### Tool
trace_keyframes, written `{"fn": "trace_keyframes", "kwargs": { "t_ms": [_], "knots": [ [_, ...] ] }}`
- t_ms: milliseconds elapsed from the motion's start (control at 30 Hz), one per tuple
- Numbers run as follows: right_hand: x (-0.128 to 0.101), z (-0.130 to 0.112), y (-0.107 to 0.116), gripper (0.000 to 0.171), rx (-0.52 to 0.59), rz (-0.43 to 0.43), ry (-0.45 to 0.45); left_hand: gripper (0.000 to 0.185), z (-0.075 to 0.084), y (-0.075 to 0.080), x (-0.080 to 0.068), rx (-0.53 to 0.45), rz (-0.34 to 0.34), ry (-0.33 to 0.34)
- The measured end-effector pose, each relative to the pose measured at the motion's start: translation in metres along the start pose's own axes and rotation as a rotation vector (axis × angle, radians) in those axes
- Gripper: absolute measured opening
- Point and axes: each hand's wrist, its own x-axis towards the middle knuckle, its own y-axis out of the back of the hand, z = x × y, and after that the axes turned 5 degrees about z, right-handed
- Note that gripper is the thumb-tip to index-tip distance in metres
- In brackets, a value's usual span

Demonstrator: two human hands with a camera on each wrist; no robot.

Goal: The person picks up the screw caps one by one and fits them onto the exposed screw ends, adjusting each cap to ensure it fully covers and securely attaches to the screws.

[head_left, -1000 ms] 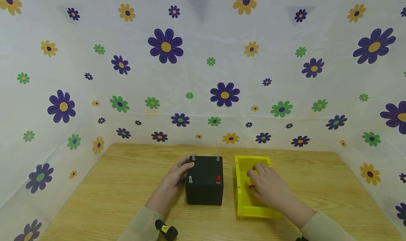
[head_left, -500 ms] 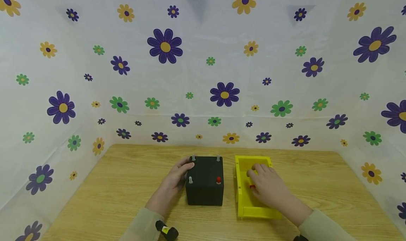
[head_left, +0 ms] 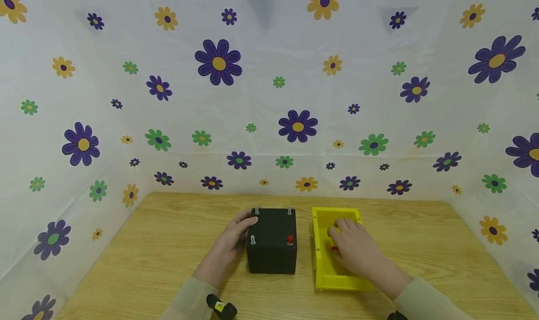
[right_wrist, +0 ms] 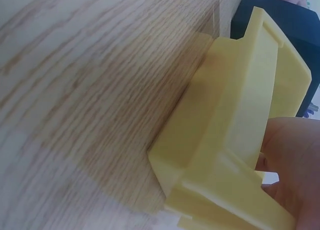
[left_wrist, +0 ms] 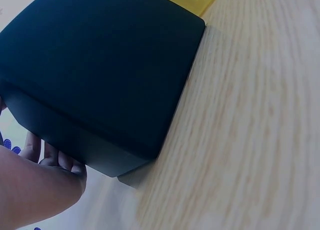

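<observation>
On the wooden table (head_left: 168, 245), walled on three sides by a flower-printed sheet (head_left: 269, 100), I see two things set close side by side: a black box (head_left: 272, 247) and, to its right, a yellow tray (head_left: 321, 264) with low walls, apart from the box by a narrow gap. The box carries three small silver pegs (head_left: 252, 239) at its top corners and one red peg (head_left: 289, 239) at the near right corner. My left hand (head_left: 229, 243) holds the box's left side, fingers curved against the wall and thumb near the top edge; the left wrist view shows the fingers (left_wrist: 57, 160) tucked along the far side. My right hand (head_left: 353, 250) lies inside the tray, fingers bent down toward its floor, beside a small red piece (head_left: 334, 249); whether the fingertips pinch anything I cannot tell. I judge the step in hand to be picking a small part out of the tray while the box is steadied. The next move, as I read it, calls for a fine pinch on that red piece and a steady hold on the box.
</observation>
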Motion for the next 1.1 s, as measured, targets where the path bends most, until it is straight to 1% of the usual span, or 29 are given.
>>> {"fn": "trace_keyframes", "kwargs": {
  "t_ms": [333, 467, 600, 767, 900, 1100],
  "knots": [
    [0.0048, -0.0035, 0.0046, 0.030, -0.033, -0.065, -0.003, 0.030, 0.0011, -0.0005, -0.0009, -0.004, 0.002, 0.005],
    [0.0057, -0.0046, 0.0061, 0.029, -0.046, -0.078, 0.008, 0.028, 0.0010, -0.0006, -0.0006, -0.005, 0.011, 0.008],
    [0.0057, -0.0045, 0.0036, 0.027, -0.075, -0.058, 0.029, 0.028, 0.0007, -0.0005, -0.0001, 0.004, 0.012, 0.006],
    [0.0061, -0.0043, -0.0003, 0.022, -0.108, -0.025, 0.043, 0.036, 0.0002, -0.0010, 0.0000, 0.011, 0.028, 0.005],
    [0.0061, -0.0047, -0.0015, 0.022, -0.122, -0.024, 0.050, 0.041, 0.0001, -0.0015, 0.0000, 0.013, 0.030, 0.010],
    [0.0056, -0.0053, -0.0037, 0.020, -0.162, -0.005, 0.077, 0.038, -0.0012, -0.0006, -0.0002, -0.001, 0.022, 0.004]
  ]
}}
